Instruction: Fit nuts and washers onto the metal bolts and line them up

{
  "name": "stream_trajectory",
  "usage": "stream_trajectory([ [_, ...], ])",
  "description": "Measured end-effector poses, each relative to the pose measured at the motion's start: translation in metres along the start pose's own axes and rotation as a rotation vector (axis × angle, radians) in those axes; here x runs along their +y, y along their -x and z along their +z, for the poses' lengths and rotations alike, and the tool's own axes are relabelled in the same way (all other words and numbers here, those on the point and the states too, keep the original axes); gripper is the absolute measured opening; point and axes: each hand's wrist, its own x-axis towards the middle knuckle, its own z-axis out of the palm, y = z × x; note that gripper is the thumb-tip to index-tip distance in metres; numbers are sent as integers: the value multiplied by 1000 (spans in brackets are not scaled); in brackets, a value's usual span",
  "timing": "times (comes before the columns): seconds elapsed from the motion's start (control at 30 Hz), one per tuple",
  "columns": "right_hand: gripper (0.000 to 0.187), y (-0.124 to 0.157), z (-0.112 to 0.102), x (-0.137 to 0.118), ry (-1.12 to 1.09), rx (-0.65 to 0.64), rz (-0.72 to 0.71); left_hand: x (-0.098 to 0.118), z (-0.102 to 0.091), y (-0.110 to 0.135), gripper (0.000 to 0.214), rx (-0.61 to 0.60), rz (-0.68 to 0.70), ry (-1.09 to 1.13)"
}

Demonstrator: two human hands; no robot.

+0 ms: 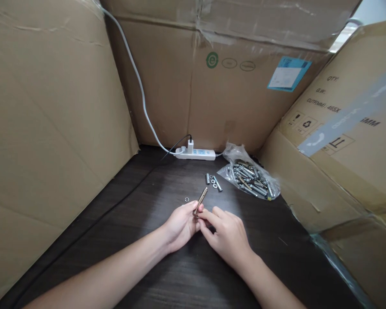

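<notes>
Bolt (201, 198): slim, silvery, tilted upward.
Grip: we pinched its near end with left hand (180, 224) and right hand (227, 235).
Room: cardboard boxes (51, 107) walled the bolt on three sides.

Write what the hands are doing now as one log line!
left hand: holds bolt | right hand: fingertips at bolt's lower end | loose ring: on table | bag of bolts: apart, at right

Cardboard boxes (51, 107) are standing left, behind and right of the worktop (167, 279). A power strip (196, 153) is lying at the back, a bag of bolts (251, 176) right of it, sleeves (207, 178) and perhaps washers (213, 181) before it, a ring (187, 199) left of the bolt (201, 198).
</notes>
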Motion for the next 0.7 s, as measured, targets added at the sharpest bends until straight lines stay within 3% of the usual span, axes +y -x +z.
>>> stream_trajectory([
  [0.5,11,0,-6,3,-36,-139,69,0,3,1,27,29,34,-73],
  [0.7,13,2,-4,4,-142,-40,26,0,2,0,28,26,4,-19],
])
